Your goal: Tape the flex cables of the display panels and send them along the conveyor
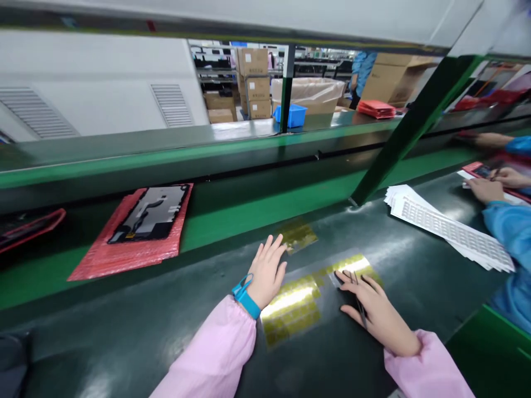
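Note:
My left hand (267, 273), with a blue wrist strap (248, 298), has its fingers spread low over the dark table, beside the upper left edge of a sheet of yellow film pieces (292, 315). My right hand (373, 309) holds thin dark tweezers (360, 309) against its palm, their tips pointing up past its fingers. Its fingertips are over a second sheet of yellow film (360, 266). A smaller yellow sheet (299, 236) lies just beyond my left hand. Whether my left fingertips touch the table is unclear.
Red bubble-wrap bags (124, 243) with a dark panel (155, 213) on top sit on the green belt (232, 204) at left. White label sheets (452, 226) lie at right, near a co-worker's hands (489, 188). A green post (410, 130) slants between.

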`<state>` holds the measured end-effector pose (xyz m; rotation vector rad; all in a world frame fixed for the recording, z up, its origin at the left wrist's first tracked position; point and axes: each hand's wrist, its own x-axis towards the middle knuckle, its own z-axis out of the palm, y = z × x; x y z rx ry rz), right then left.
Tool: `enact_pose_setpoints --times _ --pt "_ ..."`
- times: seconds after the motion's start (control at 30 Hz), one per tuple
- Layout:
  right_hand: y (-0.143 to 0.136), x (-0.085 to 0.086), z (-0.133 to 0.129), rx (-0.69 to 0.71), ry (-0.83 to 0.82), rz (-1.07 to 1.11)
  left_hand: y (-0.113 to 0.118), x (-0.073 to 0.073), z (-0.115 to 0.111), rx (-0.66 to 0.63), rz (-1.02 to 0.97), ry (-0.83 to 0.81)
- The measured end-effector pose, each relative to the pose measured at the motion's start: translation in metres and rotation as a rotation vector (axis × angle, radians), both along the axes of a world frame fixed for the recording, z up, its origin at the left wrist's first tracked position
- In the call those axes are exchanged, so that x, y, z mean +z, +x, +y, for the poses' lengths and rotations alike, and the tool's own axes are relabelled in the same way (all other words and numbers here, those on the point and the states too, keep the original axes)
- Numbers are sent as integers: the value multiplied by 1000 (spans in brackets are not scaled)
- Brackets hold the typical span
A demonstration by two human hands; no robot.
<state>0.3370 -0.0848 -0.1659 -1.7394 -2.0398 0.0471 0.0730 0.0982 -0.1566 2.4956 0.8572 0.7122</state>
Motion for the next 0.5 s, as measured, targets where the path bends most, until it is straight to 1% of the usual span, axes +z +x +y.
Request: enact_pose_setpoints --times 0.1,0.17,0.23,0.3,0.33,0.37,0.4,0.43,0.5 --pt "3 -5 11 35 -16 15 -18 -3 -16 32 -59 -6" --pt "5 -11 18 70 16 25 -35 -6 -30 68 -94 1" --pt "5 -16 24 97 101 22 -53 -8 -44 114 -130 12" --pt "2 -15 32 115 241 26 -72 -11 -57 179 -169 19" --pt "-3 -11 37 131 318 36 -80 -13 -63 219 -192 17" --pt "-9 -2 44 158 388 51 -88 -15 -68 260 -217 10" --pt "-17 11 51 192 444 69 -94 -17 -73 300 -241 -2" --pt "-27 28 59 233 491 88 -99 -19 -77 338 -266 -20" --pt "-52 69 78 344 559 122 -104 -23 -82 401 -317 -65"
